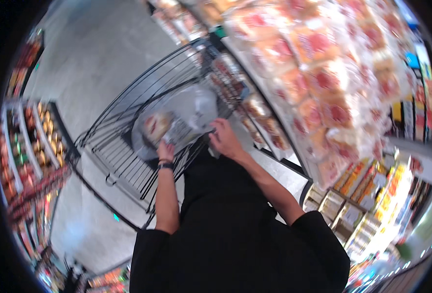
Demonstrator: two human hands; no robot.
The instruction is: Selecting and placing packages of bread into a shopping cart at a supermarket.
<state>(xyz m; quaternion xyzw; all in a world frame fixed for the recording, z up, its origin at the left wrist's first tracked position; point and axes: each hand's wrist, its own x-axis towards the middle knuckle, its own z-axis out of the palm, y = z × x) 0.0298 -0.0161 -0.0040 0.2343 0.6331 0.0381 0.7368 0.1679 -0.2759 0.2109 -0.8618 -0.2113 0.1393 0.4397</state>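
A clear plastic bag [195,105] lies spread inside a black wire shopping cart [120,122] in front of me. In or under its left part sits a packaged bread [157,125] with a red label. My left hand [165,150], a dark band at its wrist, is closed on the near edge of the bag, just below the bread. At the cart's right rim, my right hand [224,139] has its fingers curled beside the bag's right edge. What its fingertips hold is too small to make out.
A tall display of packaged breads [318,78] with red labels rises close on the right. Lower right is a lit shelf [372,195] of yellow and orange goods. Stocked shelves [30,141] stand at the left across grey floor [84,53].
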